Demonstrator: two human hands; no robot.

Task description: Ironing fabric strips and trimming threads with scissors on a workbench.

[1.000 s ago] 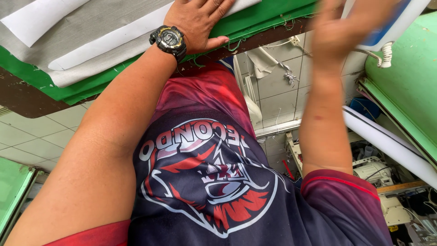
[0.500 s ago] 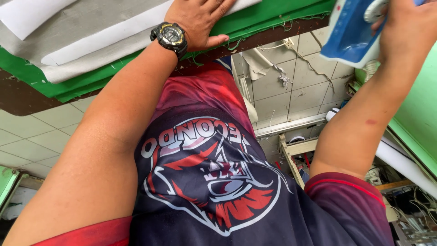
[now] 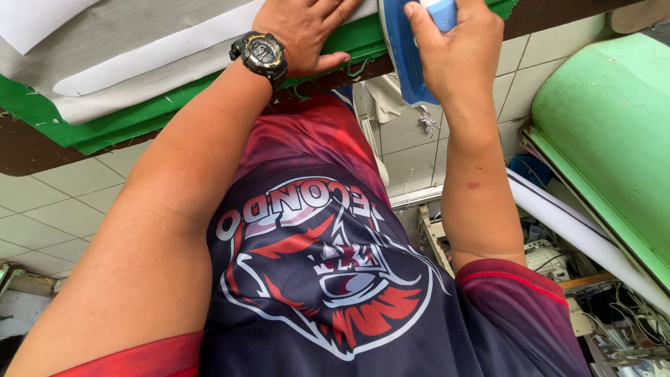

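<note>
My left hand [image 3: 307, 31], with a black wristwatch [image 3: 259, 54] on its wrist, lies flat on grey fabric [image 3: 132, 35] spread over a green-covered table [image 3: 105, 129]. A white strip [image 3: 167, 56] lies on the grey fabric just left of that hand. My right hand [image 3: 457, 52] grips the handle of a blue and white clothes iron [image 3: 405, 56] at the table's near edge, right beside my left hand. The iron's front and most of its sole are cut off by the frame's top.
A green padded board [image 3: 607, 139] leans at the right with a white roll [image 3: 579, 234] below it. Machine parts and wires [image 3: 614, 314] crowd the floor at lower right. The floor is pale tile [image 3: 42, 216]. My dark printed shirt fills the middle.
My right hand has brought the iron leftward and down from the upper right to the table edge next to my left hand. The left hand has stayed flat on the fabric.
</note>
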